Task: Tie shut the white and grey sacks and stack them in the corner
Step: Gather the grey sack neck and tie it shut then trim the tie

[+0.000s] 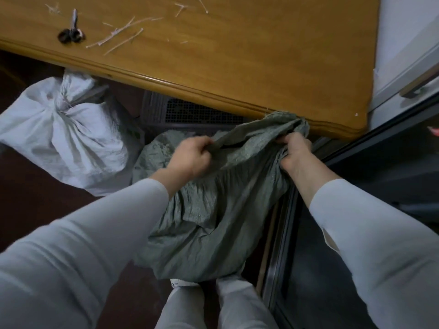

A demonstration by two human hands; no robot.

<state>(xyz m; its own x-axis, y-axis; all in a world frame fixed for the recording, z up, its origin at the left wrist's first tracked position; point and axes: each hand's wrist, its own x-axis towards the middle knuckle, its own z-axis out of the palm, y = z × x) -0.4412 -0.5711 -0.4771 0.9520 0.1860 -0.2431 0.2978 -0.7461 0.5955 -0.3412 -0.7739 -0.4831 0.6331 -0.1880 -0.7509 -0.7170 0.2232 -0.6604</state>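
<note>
Left grip (190, 159) and right grip (295, 154) each clench the bunched mouth of the grey sack (209, 217), which sags below them; the tied white sack (69, 141) sits left of both.

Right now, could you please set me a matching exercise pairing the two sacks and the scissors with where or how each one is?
Things:
1. white sack
2. grey sack
3. scissors

States:
A. lying on the table
B. gripped by the left hand and right hand
C. tied shut, on the floor

Pairs: 1-C, 2-B, 3-A.
</note>
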